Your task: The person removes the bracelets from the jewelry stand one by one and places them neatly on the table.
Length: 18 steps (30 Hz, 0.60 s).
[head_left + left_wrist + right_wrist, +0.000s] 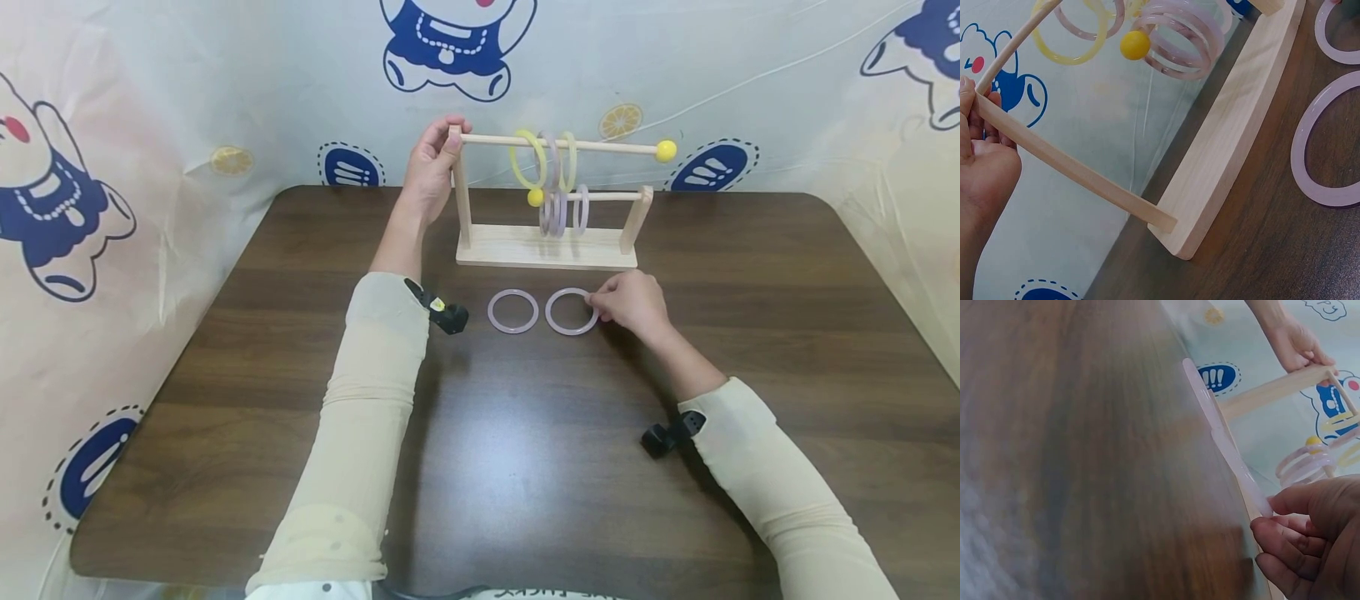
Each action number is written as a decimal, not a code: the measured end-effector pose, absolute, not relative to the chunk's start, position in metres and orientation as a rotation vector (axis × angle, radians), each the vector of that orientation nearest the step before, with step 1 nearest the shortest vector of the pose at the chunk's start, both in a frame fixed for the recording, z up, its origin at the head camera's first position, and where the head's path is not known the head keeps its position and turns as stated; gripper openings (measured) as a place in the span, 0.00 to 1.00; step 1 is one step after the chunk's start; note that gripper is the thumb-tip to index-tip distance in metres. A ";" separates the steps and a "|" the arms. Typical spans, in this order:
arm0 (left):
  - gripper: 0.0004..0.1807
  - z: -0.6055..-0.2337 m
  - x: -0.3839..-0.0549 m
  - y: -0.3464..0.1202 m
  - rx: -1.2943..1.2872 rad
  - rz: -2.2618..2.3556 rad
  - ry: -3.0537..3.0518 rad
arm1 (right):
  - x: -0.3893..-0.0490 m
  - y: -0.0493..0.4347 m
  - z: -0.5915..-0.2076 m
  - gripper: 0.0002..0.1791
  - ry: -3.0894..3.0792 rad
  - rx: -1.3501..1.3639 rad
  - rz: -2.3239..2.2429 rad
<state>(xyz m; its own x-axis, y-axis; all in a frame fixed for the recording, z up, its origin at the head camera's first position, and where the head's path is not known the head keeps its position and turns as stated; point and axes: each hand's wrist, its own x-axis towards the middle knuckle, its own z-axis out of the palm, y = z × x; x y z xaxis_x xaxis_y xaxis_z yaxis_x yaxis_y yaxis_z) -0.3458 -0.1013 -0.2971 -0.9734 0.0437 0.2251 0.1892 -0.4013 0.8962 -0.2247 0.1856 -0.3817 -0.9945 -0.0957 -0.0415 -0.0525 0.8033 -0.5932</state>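
On the brown tabletop [525, 500], the left hand [429, 171] clasps the rack [510, 247], apparently for steadiness; the right hand [633, 302], grip nearly closed, pinches a purple ring [572, 332] by its edge.

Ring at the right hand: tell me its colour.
Pale purple; the ring shows best in the head view.

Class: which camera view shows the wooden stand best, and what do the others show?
The head view: the wooden stand shows base, both posts and both bars there. The left wrist view shows the base and one post closely, cutting off the upper bar; the right wrist view, one post and part of that bar.
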 end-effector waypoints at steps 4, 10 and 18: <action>0.07 -0.297 -0.346 -0.101 -0.317 -2.534 -1.678 | -0.225 0.185 -0.382 0.12 2.922 -0.113 -0.962; 0.07 -0.296 -0.346 -0.101 -0.328 -2.530 -1.673 | -0.225 0.185 -0.382 0.13 2.975 -0.107 -0.954; 0.07 -0.296 -0.345 -0.102 -0.329 -2.526 -1.682 | -0.224 0.185 -0.381 0.13 3.021 -0.082 -0.960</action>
